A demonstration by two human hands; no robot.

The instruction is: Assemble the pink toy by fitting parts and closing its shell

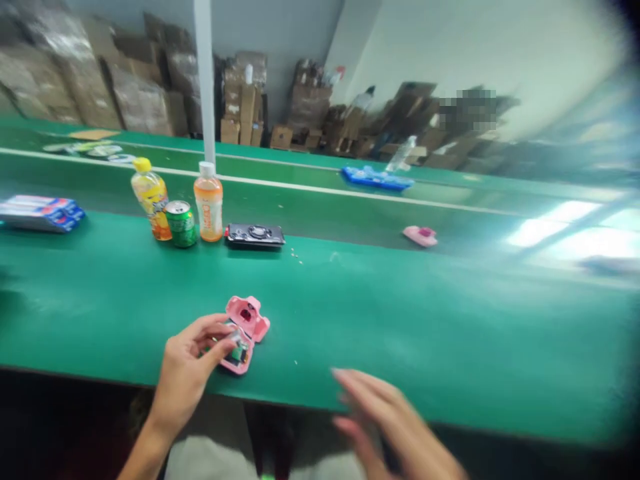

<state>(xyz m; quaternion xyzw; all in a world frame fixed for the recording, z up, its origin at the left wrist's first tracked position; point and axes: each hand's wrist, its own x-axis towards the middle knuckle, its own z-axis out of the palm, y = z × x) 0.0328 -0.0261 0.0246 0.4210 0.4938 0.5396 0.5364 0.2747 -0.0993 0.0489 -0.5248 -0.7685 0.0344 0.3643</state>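
A pink plastic casing (244, 365) lies opened out on the green work surface, with a green circuit board (239, 352) inside its lower half. Over this casing, my left hand (193, 353) is closed in a pinch on a small grey piece (234, 335), whose exact kind I cannot make out. My right hand (383, 417) is at the near edge, to the right of the casing and apart from it. Motion smears it, but the fingers are stretched out with the thumb apart, and nothing shows in them.
Behind the casing stand a yellow-labelled bottle (153, 203), a green can (181, 225) and an orange drink bottle (209, 207). Beside them lies a black device (255, 236). Farther off are a pink part (421, 235), a blue tray (375, 179) and, at left, a blue-and-white box (43, 213).
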